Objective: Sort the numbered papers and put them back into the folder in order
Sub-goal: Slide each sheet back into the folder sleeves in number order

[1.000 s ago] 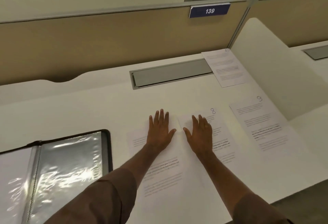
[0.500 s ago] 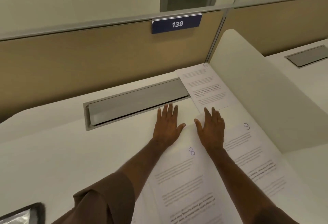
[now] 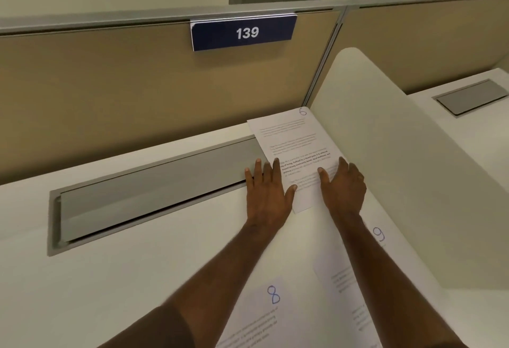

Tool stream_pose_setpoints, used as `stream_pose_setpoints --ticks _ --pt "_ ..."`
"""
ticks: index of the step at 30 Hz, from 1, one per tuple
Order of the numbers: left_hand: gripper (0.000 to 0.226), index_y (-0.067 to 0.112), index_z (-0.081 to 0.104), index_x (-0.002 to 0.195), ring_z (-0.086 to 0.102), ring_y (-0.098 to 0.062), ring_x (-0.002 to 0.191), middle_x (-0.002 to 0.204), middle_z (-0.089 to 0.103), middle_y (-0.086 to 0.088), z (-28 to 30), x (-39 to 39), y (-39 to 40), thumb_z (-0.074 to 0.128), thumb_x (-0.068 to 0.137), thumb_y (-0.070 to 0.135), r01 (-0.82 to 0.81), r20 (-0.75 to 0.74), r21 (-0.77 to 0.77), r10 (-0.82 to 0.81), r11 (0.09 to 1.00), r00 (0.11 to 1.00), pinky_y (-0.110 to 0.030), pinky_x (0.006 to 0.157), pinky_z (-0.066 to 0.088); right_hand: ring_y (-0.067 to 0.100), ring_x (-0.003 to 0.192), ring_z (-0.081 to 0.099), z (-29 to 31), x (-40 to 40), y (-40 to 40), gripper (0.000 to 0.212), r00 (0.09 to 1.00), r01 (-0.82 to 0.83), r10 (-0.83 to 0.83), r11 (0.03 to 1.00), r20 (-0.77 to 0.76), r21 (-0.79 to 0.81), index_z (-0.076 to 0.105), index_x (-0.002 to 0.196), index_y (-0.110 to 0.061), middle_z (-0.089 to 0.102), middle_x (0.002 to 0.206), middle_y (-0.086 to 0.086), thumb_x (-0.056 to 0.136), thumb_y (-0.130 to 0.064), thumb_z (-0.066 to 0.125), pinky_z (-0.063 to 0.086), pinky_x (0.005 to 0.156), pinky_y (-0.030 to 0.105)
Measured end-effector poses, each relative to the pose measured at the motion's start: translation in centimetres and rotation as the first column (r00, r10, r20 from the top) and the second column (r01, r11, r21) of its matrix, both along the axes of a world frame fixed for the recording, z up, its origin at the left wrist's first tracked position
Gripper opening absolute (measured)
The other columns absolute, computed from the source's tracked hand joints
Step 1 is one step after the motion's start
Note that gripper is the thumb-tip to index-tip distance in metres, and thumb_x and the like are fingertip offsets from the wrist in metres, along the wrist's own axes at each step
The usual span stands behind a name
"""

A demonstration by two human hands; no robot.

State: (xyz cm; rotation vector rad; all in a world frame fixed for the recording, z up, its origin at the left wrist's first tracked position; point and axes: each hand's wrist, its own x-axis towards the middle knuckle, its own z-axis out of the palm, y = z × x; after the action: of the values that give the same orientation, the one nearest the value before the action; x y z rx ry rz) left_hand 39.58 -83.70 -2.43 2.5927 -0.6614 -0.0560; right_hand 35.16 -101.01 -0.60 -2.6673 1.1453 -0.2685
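A printed sheet numbered 6 point(image 3: 294, 138) lies at the back of the white desk, against the side divider. My left hand point(image 3: 267, 193) lies flat at its left edge, fingers straight, partly over the grey cable tray lid. My right hand point(image 3: 344, 187) rests flat on the sheet's lower right part. Nearer to me lie the sheet numbered 8 point(image 3: 264, 314) and the sheet numbered 9 point(image 3: 355, 278), partly under my forearms. The folder is out of view.
A long grey cable tray lid point(image 3: 148, 193) is set into the desk point(image 3: 110, 278) behind my left hand. A tan partition with a blue "139" sign point(image 3: 243, 33) closes the back. A white rounded divider point(image 3: 399, 160) walls the right side.
Both hands have travelled away from me, from sheet 8 up to sheet 6. My view has shifted forward and right, so the folder has left the frame.
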Motion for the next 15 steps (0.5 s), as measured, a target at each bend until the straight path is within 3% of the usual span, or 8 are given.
stream_pose_setpoints --ticks 6,15 --pt "0.077 0.007 0.030 0.156 0.024 -0.036 0.151 0.161 0.031 -0.019 -1.7 -0.6 -0.9 0.036 0.097 0.056 -0.017 0.055 -0.038 0.019 0.999 0.998 -0.057 0.124 0.012 0.041 0.121 0.049 0.3 1.0 -1.2 0.076 0.998 0.013 -0.012 1.000 -0.056 0.016 0.047 0.140 -0.005 0.054 0.130 0.023 0.088 -0.057 0.066 0.047 0.093 0.049" --pt "0.073 0.009 0.031 0.155 0.024 -0.036 0.151 0.160 0.036 -0.014 -2.2 -0.5 -1.0 0.056 0.098 0.048 -0.003 0.092 -0.077 0.010 0.997 0.996 -0.058 0.123 0.012 0.040 0.118 0.049 2.4 1.8 -3.1 0.076 0.994 0.030 -0.020 0.996 -0.110 0.086 0.055 0.126 -0.006 0.054 0.121 0.021 0.075 -0.056 0.081 0.043 0.092 0.046"
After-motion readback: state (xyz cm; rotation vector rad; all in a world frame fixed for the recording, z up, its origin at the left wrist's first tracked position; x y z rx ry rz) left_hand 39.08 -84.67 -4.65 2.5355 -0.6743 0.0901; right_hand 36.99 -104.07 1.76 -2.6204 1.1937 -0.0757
